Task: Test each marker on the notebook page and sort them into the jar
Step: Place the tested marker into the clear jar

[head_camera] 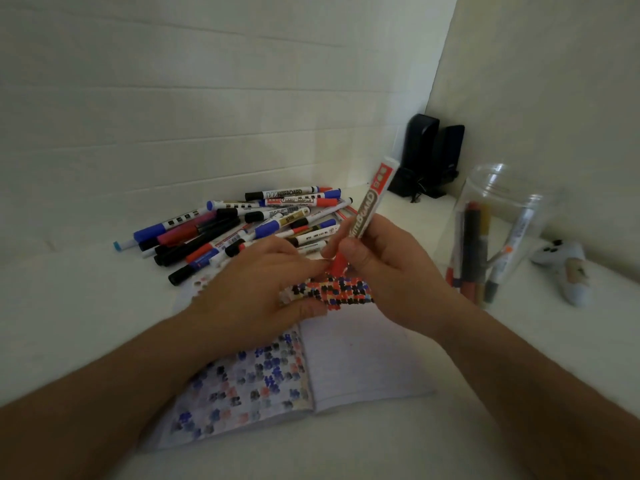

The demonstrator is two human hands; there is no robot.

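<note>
Head view: white tabletop (69, 306), tiled wall (173, 98); right grip (388, 268) grasping marker (370, 206), left grip (256, 289) pinching its cap (337, 265)

The white table (86, 306) carries an open notebook (363, 358) at the middle. A pile of markers (242, 220) lies at 11 o'clock from it, a clear jar (502, 202) at 2 o'clock, a controller (568, 268) at 3 o'clock, and black speakers (429, 150) at 1 o'clock.

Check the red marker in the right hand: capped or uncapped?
Capped, it seems: the red marker points down at the notebook, and the left hand pinches its red cap. The tip is hidden.
</note>
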